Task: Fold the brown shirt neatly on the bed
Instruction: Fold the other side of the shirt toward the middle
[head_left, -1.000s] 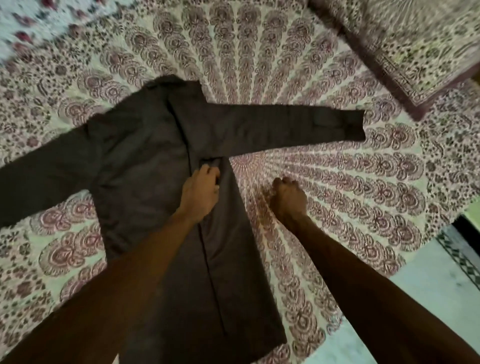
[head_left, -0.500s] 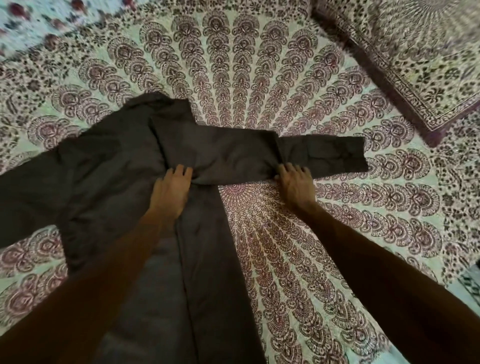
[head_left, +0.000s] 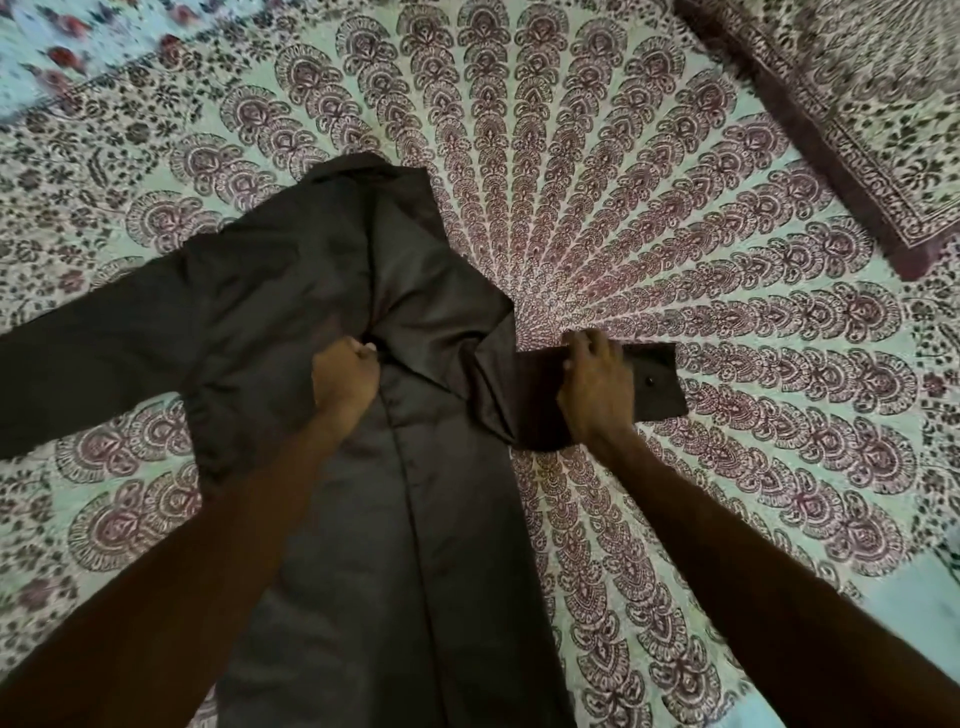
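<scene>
Folding looks barely begun: brown shirt (head_left: 322, 467) lies on the bed (head_left: 675, 234), left hand (head_left: 345, 374) clenched on its middle, right hand (head_left: 597, 389) gripping one sleeve (head_left: 657, 379), other sleeve unfolded

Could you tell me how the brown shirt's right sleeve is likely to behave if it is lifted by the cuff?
The sleeve would probably hang limp: it already creases and bunches where the right hand grips it. The brown shirt looks thin and light, lying flat on the bedsheet. Its slight sheen suggests it may slide easily.
</scene>
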